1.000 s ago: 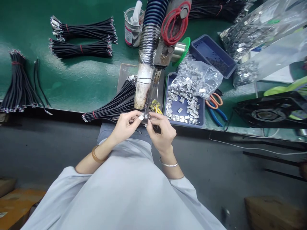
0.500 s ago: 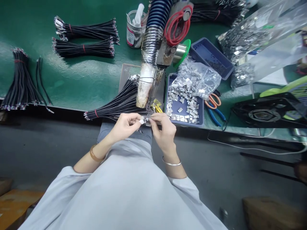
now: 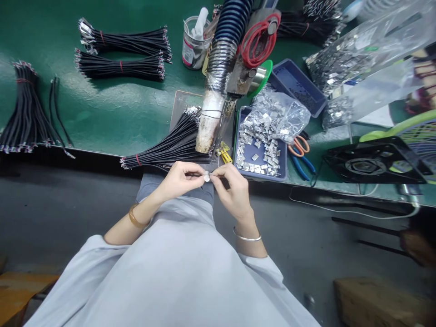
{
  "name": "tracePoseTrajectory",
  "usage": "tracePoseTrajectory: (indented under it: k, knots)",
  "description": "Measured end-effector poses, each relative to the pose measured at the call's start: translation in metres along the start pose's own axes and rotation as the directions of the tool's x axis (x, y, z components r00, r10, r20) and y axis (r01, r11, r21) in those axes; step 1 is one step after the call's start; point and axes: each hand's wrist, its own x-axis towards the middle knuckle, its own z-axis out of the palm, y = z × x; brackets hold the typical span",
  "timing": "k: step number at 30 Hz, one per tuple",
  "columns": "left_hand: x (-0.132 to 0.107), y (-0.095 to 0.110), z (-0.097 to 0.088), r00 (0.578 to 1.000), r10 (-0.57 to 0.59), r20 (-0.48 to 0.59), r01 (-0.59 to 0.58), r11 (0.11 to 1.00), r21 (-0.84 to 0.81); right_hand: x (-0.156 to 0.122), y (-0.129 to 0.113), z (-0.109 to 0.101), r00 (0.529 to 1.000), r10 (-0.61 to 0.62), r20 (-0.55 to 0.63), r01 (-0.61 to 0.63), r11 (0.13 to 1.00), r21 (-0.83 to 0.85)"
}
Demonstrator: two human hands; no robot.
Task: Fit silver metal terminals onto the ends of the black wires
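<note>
At the bench's front edge my left hand (image 3: 182,182) and my right hand (image 3: 233,186) meet, both closed in a pinch with fingertips nearly touching. A small white or silvery patch (image 3: 206,177) shows at the left thumb tip; whether it is a finger cover or a part is unclear. What the fingers pinch is too small and hidden to name. Just beyond them lies a red-banded bundle of black cables (image 3: 160,147) with metal ends. Right of it are a yellow piece (image 3: 225,154) and a blue tray (image 3: 284,170) of small metal connector pieces.
A stained nozzle on a ribbed hose (image 3: 206,131) hangs over the cable bundle. Solder wire on a green spool (image 3: 262,79) stands behind. Orange-handled scissors (image 3: 301,146), blue-handled pliers (image 3: 301,168) and a black fan (image 3: 369,161) lie right. More cable bundles (image 3: 119,66) lie left.
The fingertips have come closer together, and the small metal piece seen between them before is now mostly hidden. The view has shifted slightly.
</note>
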Motion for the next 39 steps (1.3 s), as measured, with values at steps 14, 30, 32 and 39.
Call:
tracePoseTrajectory:
  k: [14,30,32,39]
  knots:
    - [0.013,-0.005,0.011,0.972,-0.030,-0.234,0.024,0.999,-0.028,-0.010,0.008,0.014,0.940,0.038,-0.339,-0.042,0.999,-0.006]
    - [0.015,0.004,0.022,0.926,0.062,-0.373,-0.035,0.996,0.078,0.006,0.007,0.021,0.941,-0.055,-0.333,0.039,0.998,-0.056]
    - [0.015,0.005,0.022,0.924,0.075,-0.376,-0.050,0.996,0.077,0.006,0.004,0.019,0.944,-0.065,-0.325,0.044,0.996,-0.071]
    - [0.013,0.005,0.021,0.932,0.064,-0.357,-0.035,0.996,0.086,0.003,0.004,0.013,0.950,-0.156,-0.271,0.120,0.982,-0.145]
